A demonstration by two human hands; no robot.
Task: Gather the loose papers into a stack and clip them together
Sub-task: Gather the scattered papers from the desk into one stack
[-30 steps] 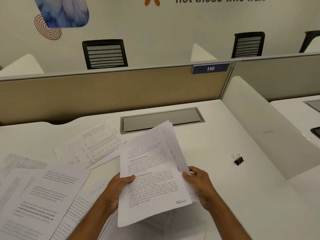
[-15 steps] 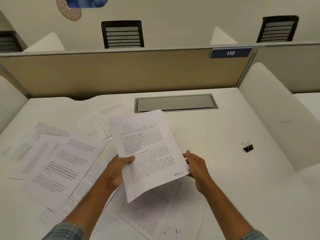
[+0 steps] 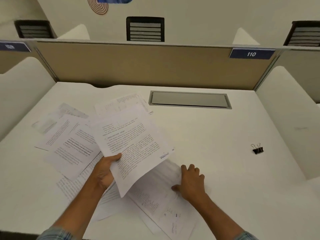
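Observation:
My left hand [image 3: 104, 170] grips a small stack of printed papers [image 3: 131, 144] by its lower left edge, holding it tilted above the white desk [image 3: 216, 135]. My right hand [image 3: 191, 182] lies on a loose sheet [image 3: 155, 193] flat on the desk, thumb pinching its edge. More loose sheets [image 3: 72, 144] are spread to the left, and one sheet [image 3: 124, 101] lies beyond the held stack. A black binder clip [image 3: 257, 149] sits alone on the desk to the right, well away from both hands.
A grey cable hatch [image 3: 189, 99] is set into the desk at the back. A tan partition [image 3: 138, 66] with a "110" tag [image 3: 251, 54] closes the far side. White side dividers [image 3: 290, 118] stand left and right.
My right hand has let go of the held stack and dropped onto a loose sheet on the desk. The left hand now holds the stack alone. The camera view has swung left and down.

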